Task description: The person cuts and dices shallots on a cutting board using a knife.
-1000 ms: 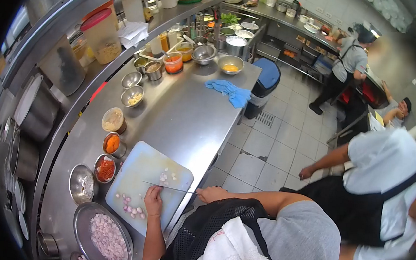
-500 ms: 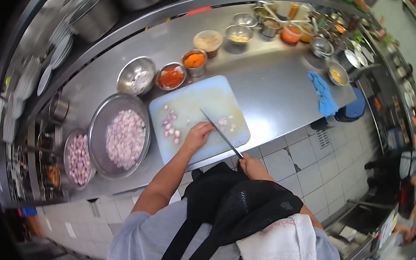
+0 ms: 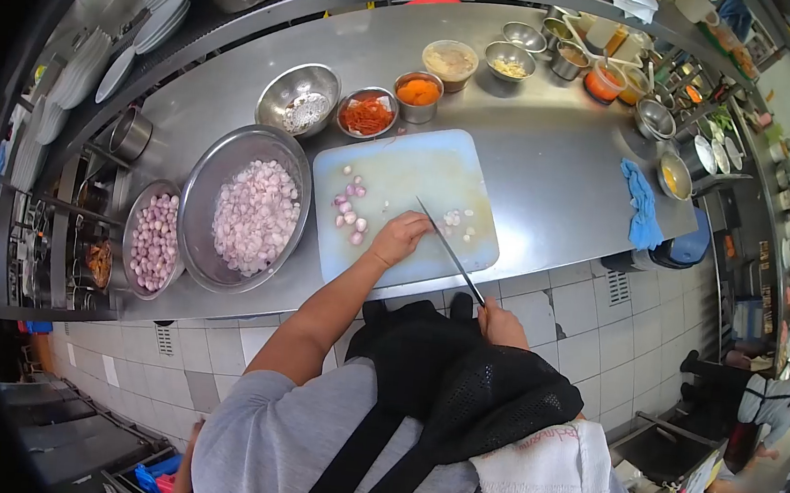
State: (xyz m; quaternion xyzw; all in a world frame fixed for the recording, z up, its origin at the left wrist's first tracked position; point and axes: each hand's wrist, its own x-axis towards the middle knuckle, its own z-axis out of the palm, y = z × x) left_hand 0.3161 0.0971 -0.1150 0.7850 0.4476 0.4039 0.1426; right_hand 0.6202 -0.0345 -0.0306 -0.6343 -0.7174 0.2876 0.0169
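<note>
My right hand (image 3: 503,325) grips the dark handle of a long kitchen knife (image 3: 451,250), its blade slanting across the white cutting board (image 3: 464,159). Beside the blade, my left hand (image 3: 402,237) rests on the board with its fingers curled together; whatever lies under the fingertips is hidden. To the left of that hand are several peeled shallots (image 3: 349,212), some purple, some pale. Small shallot slices (image 3: 454,218) lie on the right side of the knife.
Left of the board stand a large metal bowl (image 3: 192,219) of sliced shallots and a smaller bowl (image 3: 135,288) of whole ones. Behind it are a bowl of red strips (image 3: 367,114), an orange-filled container (image 3: 418,90) and a steel bowl (image 3: 277,95). A blue cloth (image 3: 641,207) lies right.
The camera view has shifted, so the counter appears farther right in the picture. Both hands and the knife keep nearly the same place over the board.
</note>
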